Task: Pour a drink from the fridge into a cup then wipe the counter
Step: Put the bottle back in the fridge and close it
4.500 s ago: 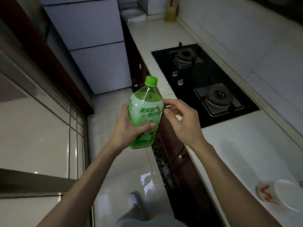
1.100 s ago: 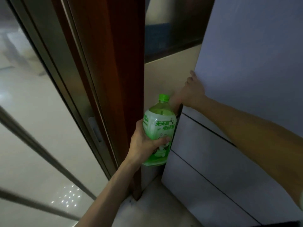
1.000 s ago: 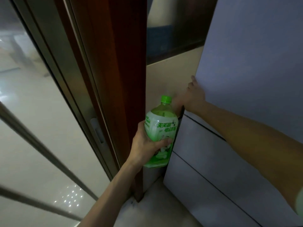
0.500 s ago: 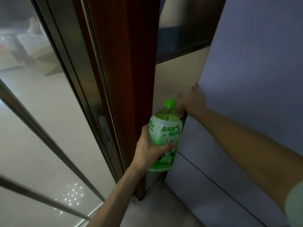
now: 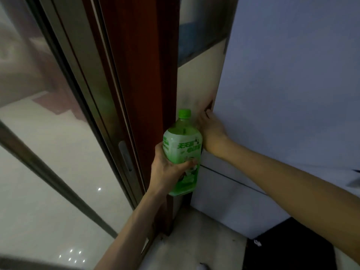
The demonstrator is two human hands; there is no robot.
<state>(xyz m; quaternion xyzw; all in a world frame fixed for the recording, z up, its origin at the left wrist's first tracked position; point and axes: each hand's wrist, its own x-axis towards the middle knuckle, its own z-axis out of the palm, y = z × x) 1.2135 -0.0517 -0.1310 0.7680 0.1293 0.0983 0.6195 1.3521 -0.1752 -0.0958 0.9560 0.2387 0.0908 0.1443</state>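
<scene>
At far left, a sliding glass door [image 5: 58,152] in a dull metal frame, with a slim recessed handle [image 5: 125,155]. Beside it stands a dark red-brown wooden door post [image 5: 140,75].

Just right of the post, the left hand [image 5: 167,170] grips a green plastic drink bottle [image 5: 183,149] around its lower half, thumb across the front and fingers wrapped behind. The bottle is upright and its green screw cap [image 5: 184,113] is on. It is held low, close to the post, probably to keep it clear of the door's swing. Its label carries white Chinese characters on green, too blurred to read reliably. No brand can be made out.

Right of the bottle, the right hand [image 5: 211,129] sits at the left edge of the pale upper fridge door [image 5: 292,75]. Its fingers curl round that edge, though the fingertips are hidden, so the hold seems to be a hooked pull rather than a flat push. A thin dark gap shows at the edge, suggesting the door is just cracked. Below it is a lower fridge door [image 5: 243,195], closed.

No cup or counter is in view, so how much of the task is done cannot be judged.
</scene>
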